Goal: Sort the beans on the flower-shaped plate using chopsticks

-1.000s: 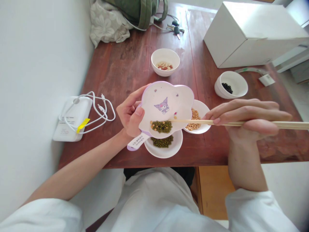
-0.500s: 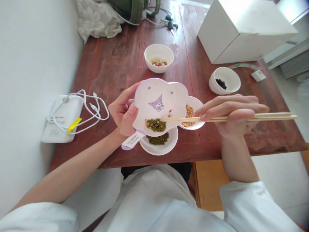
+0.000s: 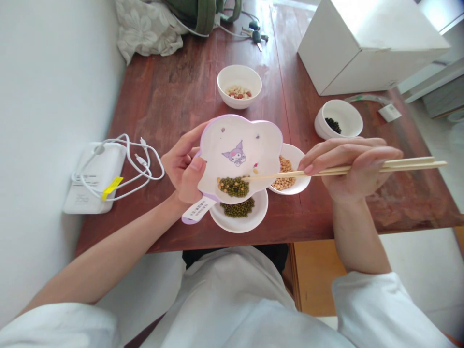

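Observation:
My left hand [image 3: 186, 166] grips the left rim of a white and lilac cartoon bowl [image 3: 217, 140] with a labelled handle, held tilted above the table. Green beans [image 3: 235, 187] mixed with a few yellowish ones are gathered at its lower edge. In my right hand [image 3: 355, 164] is a pair of wooden chopsticks [image 3: 326, 171], their tips reaching into the bowl beside the beans. Below it stands a white bowl [image 3: 241, 226] of green beans, partly covered. To the right, another white bowl [image 3: 302, 181] holds soybeans [image 3: 284, 181]; the cartoon bowl hides its left side.
Farther back are a white bowl of nuts [image 3: 239, 79] and a white bowl of black beans [image 3: 346, 118]. A large white box [image 3: 362, 53] occupies the back right. A power bank [image 3: 90, 188] with a cable lies left by the wall; keys [image 3: 256, 36] and a green bag [image 3: 192, 14] are behind.
My right hand has shifted slightly, and the chopsticks' rear ends have risen, so they slope more. The cartoon bowl has moved up a little. The beans in it look about the same.

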Action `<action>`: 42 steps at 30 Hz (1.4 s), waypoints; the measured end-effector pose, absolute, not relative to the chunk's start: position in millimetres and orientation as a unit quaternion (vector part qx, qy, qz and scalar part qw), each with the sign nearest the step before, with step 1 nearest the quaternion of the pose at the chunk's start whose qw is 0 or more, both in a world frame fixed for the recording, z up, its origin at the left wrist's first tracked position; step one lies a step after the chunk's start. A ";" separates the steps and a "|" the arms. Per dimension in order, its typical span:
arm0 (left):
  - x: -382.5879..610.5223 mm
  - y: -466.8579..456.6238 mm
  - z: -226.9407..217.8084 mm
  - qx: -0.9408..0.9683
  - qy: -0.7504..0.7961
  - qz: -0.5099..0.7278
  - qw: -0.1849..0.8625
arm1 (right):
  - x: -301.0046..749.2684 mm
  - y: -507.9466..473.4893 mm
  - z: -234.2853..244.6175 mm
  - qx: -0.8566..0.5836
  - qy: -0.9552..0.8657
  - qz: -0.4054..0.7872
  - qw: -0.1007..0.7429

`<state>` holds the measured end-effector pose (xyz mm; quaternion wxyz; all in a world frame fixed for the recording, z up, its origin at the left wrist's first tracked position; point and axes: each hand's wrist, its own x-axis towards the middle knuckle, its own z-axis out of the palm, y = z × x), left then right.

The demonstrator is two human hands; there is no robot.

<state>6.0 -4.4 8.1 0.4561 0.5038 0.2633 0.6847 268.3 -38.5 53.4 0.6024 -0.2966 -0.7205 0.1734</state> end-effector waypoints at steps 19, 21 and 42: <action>6.2 -5.7 9.5 0.493 0.253 0.686 0.471 | 265.6 -33.0 47.6 -0.267 -0.704 0.176 0.634; 6.5 -5.2 10.4 0.491 0.258 0.685 0.472 | 266.1 -32.6 47.5 -0.258 -0.704 0.188 0.635; 3.7 -1.3 -1.7 0.522 0.272 0.691 0.420 | 262.4 -37.9 50.1 -0.245 -0.723 0.195 0.616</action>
